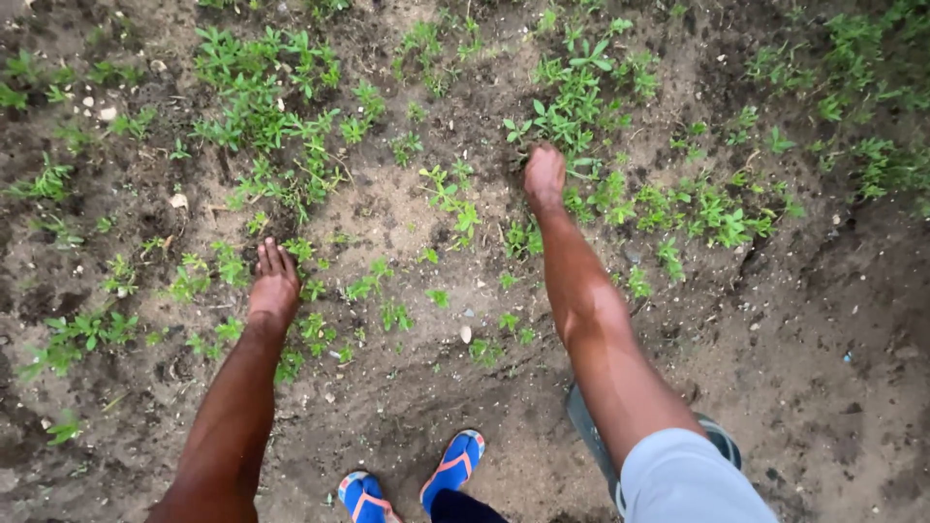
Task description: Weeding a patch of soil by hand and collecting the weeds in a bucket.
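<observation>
My left hand (273,284) reaches down toward the sandy soil (417,208), fingers held together and pointing away, just above small green weeds (203,271). It holds nothing that I can see. My right hand (544,177) stretches farther out, fingers curled into a fist at the base of a leafy weed clump (572,111). Whether a stem is in that fist is hidden. A pale short sleeve (678,479) covers my right upper arm.
Low green weeds are scattered over damp brown soil, densest at top left (262,97) and along the right (717,208). My feet in blue sandals (453,469) with orange straps stand at the bottom edge. Small pebbles (107,113) dot the ground.
</observation>
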